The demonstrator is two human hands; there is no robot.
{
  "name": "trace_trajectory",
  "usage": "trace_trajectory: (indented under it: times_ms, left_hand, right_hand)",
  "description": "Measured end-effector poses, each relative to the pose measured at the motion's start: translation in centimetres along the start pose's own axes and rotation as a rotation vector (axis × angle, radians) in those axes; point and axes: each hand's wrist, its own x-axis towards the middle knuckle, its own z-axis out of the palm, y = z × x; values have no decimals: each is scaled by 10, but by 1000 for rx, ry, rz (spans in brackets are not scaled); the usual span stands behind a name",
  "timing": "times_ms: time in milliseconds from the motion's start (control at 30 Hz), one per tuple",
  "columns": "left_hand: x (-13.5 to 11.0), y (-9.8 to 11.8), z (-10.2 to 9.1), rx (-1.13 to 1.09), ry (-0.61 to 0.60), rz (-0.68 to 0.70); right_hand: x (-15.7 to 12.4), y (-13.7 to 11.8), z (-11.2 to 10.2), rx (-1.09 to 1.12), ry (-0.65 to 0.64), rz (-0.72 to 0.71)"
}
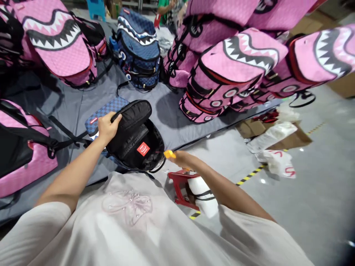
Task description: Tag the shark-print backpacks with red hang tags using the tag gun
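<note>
A blue checkered backpack [109,109] lies open on the grey table [172,118] in front of me, its black lining and a red label [143,149] showing. My left hand [107,126] is closed on the black padded flap [133,114] and holds the bag open. My right hand [180,158] is closed around a small yellow object [169,154] at the bag's near right edge. What the yellow object is cannot be made out.
Pink shark-mouth backpacks are piled at the right [235,70], at the far left [58,40] and at the near left [24,147]. Another blue one [138,48] stands at the back. A red stool [180,186] is below me, cardboard and plastic bags [274,144] on the floor. Another person [166,7] works beyond.
</note>
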Motion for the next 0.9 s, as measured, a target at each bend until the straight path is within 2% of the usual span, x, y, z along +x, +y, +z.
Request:
trace_trajectory:
  times_ms: [67, 100, 167, 233, 333, 433, 533, 633, 733, 900]
  left_hand:
    - [-3, -1, 0, -13, 4, -12]
    - [-4, -1, 1, -18, 8, -17]
    - [-6, 1, 1, -23, 9, -25]
    - [-9, 5, 0, -22, -7, -26]
    - [-13, 12, -1, -11, -51, -12]
    - [-16, 20, -2, -10, -77, 21]
    - [-18, 25, -3, 2, -104, 39]
    - [-19, 28, -4, 10, -124, 42]
    - [-20, 26, -5, 5, -107, 38]
    - [-21, 23, -5, 12, -102, 32]
  right_hand:
    - [-10, 6, -9, 92, -146, -31]
    - [-11, 6, -9, 213, -171, -60]
    - [-2, 4, -5, 476, -126, -100]
    - [17, -1, 5, 701, -112, -133]
    - [47, -5, 27, 957, -228, -177]
    - [64, -6, 46, 1091, -314, -199]
    - [67, -8, 54, 1114, -351, -231]
    - [60, -10, 52, 1037, -394, -254]
    - [49, -4, 42, 865, -426, -233]
    - [22, 24, 15, 622, -339, -190]
